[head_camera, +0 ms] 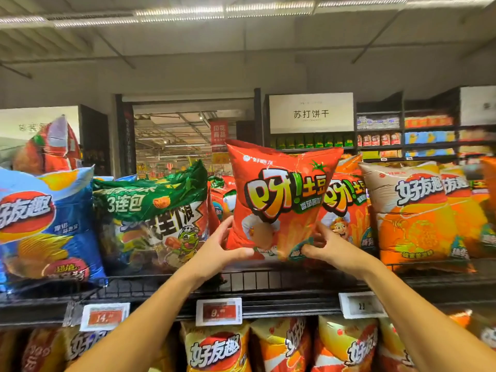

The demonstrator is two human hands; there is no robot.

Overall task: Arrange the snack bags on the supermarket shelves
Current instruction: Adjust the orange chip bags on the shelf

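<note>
Left hand [218, 247] and right hand [326, 247] pinch the bottom corners of a puffy red tomato-flavour snack bag [279, 200], upright above the top shelf [268, 285], between a green multipack [153, 210] and a matching red bag [346, 208].

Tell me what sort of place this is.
A supermarket snack aisle: shelf price tags, rows of snack bags such as the red bag both hands hold, and a category sign over further shelves.
</note>
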